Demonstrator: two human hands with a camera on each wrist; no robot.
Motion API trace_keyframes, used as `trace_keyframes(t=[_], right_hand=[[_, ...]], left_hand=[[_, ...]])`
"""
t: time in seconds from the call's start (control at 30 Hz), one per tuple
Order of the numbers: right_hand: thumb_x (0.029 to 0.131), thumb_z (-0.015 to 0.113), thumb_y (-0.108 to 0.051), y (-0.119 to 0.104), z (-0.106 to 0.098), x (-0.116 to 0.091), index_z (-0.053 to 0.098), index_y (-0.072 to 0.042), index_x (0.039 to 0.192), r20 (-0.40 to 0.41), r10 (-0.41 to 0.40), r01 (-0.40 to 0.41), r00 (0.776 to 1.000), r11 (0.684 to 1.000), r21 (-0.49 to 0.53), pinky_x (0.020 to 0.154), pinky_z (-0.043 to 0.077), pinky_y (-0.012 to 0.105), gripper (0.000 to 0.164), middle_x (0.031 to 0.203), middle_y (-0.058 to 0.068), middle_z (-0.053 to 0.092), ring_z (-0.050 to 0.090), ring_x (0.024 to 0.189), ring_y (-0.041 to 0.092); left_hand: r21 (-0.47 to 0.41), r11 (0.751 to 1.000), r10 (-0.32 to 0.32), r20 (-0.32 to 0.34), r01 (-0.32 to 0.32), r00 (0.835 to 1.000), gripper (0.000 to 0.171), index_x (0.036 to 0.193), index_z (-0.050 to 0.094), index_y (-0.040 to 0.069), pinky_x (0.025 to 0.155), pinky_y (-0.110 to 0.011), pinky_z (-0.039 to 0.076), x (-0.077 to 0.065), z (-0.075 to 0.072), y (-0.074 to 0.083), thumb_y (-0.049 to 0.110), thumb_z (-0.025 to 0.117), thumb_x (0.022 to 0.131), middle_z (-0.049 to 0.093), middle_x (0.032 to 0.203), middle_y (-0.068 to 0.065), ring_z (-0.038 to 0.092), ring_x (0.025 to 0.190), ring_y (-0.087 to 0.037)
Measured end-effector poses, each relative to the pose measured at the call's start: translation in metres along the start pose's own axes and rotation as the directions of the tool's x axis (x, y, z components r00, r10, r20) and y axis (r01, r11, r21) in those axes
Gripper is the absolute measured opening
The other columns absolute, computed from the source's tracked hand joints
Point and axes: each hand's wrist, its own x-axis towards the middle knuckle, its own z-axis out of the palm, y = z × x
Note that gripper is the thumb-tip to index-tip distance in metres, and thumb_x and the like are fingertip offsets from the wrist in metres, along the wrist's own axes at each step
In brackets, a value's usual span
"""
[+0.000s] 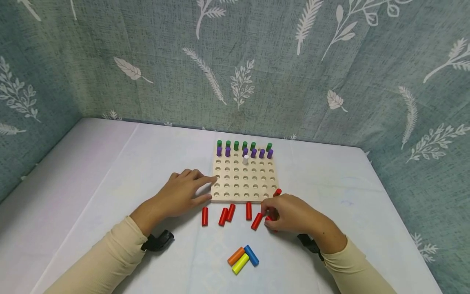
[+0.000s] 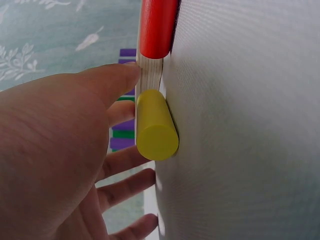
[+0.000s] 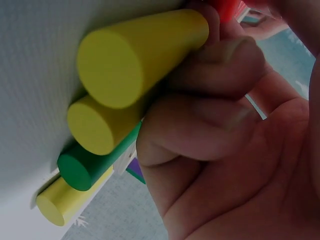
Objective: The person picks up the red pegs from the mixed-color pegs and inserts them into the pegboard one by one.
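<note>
A wooden pegboard (image 1: 231, 199) stands on the table. My left hand (image 1: 181, 192) is at its left edge, fingers loosely extended, fingertips overlapping the rim; in the left wrist view the thumb lies along the board's side near a red peg and a yellow peg (image 2: 157, 135). My right hand (image 1: 293, 212) is curled at the board's front right corner, thumb and index finger pinching a red peg (image 1: 269, 219), mostly hidden by the hand. Another red peg (image 1: 256, 221) lies right beside the fingertips. In the right wrist view, yellow pegs (image 3: 112, 67) and a green peg (image 3: 77, 170) lie beside the curled fingers.
Green pegs (image 1: 236, 145) and purple pegs (image 1: 253, 153) stand in the board's two back rows, with a white peg (image 1: 245, 159) just in front. Loose red pegs (image 1: 205, 216) lie along the front edge. Orange (image 1: 236, 256), yellow (image 1: 240, 263) and blue (image 1: 251, 255) pegs lie closer to me.
</note>
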Motion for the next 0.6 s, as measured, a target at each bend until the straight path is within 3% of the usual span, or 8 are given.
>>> trace_keyframes(t=[0.27, 0.6], right_hand=[[0.084, 0.078, -0.019, -0.0001, -0.0012, -0.0003, 0.072, -0.022, 0.096, -0.026, -0.002, 0.002, 1.000, 1.000, -0.016, 0.064, 0.047, 0.023, 0.014, 0.074, -0.014, 0.058, 0.053, 0.070, 0.007], [0.089, 0.072, -0.018, 0.0046, -0.0079, -0.0019, 0.075, -0.021, 0.095, -0.115, -0.103, 0.102, 0.988, 0.995, -0.012, 0.068, 0.046, 0.022, 0.008, 0.085, -0.014, 0.065, 0.053, 0.073, 0.005]], left_hand=[[0.001, 1.000, 0.005, 0.004, -0.005, 1.000, 0.056, 0.145, 0.054, 0.030, 0.095, -0.057, 0.043, 0.0003, -0.0012, 0.0010, 0.045, 0.068, 0.093, 0.061, 0.126, -0.006, 0.055, 0.122, -0.029], [-0.002, 1.000, 0.006, 0.004, -0.006, 1.000, 0.055, 0.145, 0.053, 0.030, 0.095, -0.056, 0.043, 0.0006, -0.0008, 0.0005, 0.045, 0.067, 0.094, 0.061, 0.127, -0.006, 0.054, 0.122, -0.028]])
